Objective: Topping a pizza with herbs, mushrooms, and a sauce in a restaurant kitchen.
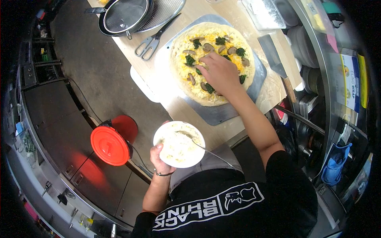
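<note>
My left hand holds a white bowl by its rim, thumb on the edge. Inside the bowl lie a pale, creamy food and a metal spoon, whose handle sticks out over the rim. My right hand reaches over the middle of an unbaked pizza, its fingertips down at the toppings; whether they pinch anything is hidden. Sliced mushrooms, dark leafy greens and shredded yellow cheese are scattered on the dough. Beneath the pizza is a metal pizza peel on a wooden table.
Kitchen scissors and mesh strainers lie at the table's upper left. A wooden-handled metal turner and a clear plastic container are at the right. A red lidded bin stands on the floor at left; shelving runs along the right.
</note>
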